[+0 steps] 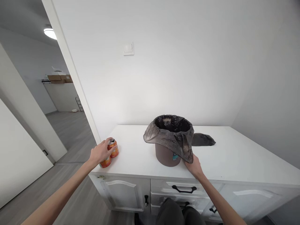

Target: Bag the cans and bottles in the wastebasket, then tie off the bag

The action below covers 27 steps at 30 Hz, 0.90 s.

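Note:
Two orange drink cans stand side by side at the left end of the white cabinet top. My left hand [102,152] has its fingers and thumb around the far can [114,152], whose top shows a dark opening. The near can [106,162] is partly hidden under that hand. At the middle is a brown trash bin [165,156] lined with a dark grey plastic bag [161,136], its edge folded over the rim. My right hand [195,165] is at the bin's lower right side. Its fingers are hidden behind the bag and bin.
A folded dark bag [203,139] lies right of the bin on the white cabinet top [234,150]. White wall rises behind, with a light switch [128,49]. Drawers with black handles [184,189] are below. An open doorway is at left.

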### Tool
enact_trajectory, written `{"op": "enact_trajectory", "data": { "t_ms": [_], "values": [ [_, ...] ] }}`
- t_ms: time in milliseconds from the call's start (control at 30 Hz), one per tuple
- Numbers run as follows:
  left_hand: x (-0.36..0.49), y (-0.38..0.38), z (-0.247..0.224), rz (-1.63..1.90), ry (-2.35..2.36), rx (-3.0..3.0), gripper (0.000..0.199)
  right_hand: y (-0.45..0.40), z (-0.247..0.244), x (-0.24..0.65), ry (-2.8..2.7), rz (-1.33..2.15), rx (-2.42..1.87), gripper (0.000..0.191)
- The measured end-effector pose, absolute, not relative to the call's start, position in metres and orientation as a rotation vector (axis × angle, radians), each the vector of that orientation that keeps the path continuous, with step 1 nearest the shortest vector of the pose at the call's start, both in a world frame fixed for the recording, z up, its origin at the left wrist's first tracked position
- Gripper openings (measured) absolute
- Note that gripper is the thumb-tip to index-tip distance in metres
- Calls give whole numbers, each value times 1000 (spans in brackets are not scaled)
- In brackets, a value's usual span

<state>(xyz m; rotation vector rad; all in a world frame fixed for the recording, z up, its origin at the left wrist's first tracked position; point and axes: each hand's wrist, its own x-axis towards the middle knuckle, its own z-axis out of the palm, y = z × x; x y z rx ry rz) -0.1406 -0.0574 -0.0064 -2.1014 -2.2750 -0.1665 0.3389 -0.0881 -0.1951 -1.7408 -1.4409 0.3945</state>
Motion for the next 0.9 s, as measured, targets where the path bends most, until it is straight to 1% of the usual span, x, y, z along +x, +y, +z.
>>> {"op": "enact_trajectory", "data": {
  "t_ms": [200,300,367,433,567,633,667,767,900],
  "values": [
    [-133,-43,-17,-241,-2195,-2175,64,-86,-199,340,-1449,358,-1721,41],
    [-132,-36,-21,-326,-2026,-2258,61,-85,-201,341,-1449,353,-1733,42],
    [-128,-34,-18,-453,-1884,-2303,60,-84,-201,341,-1452,358,-1736,41],
    [-117,-37,-5,-689,-1768,-2313,63,-84,-201,341,-1450,369,-1743,40],
    [-72,-52,42,-1358,-1570,-2189,73,-85,-196,339,-1443,376,-1757,41],
    [-43,-59,67,-1633,-1408,-2173,71,-86,-193,338,-1442,370,-1755,44],
    [-27,-61,79,-1716,-1320,-2202,67,-86,-192,337,-1440,369,-1754,43],
    [17,-66,104,-1820,-1117,-2344,58,-87,-191,337,-1436,373,-1750,39],
    [67,-64,114,-1709,-977,-2628,51,-86,-195,339,-1434,363,-1741,43]
  ]
}}
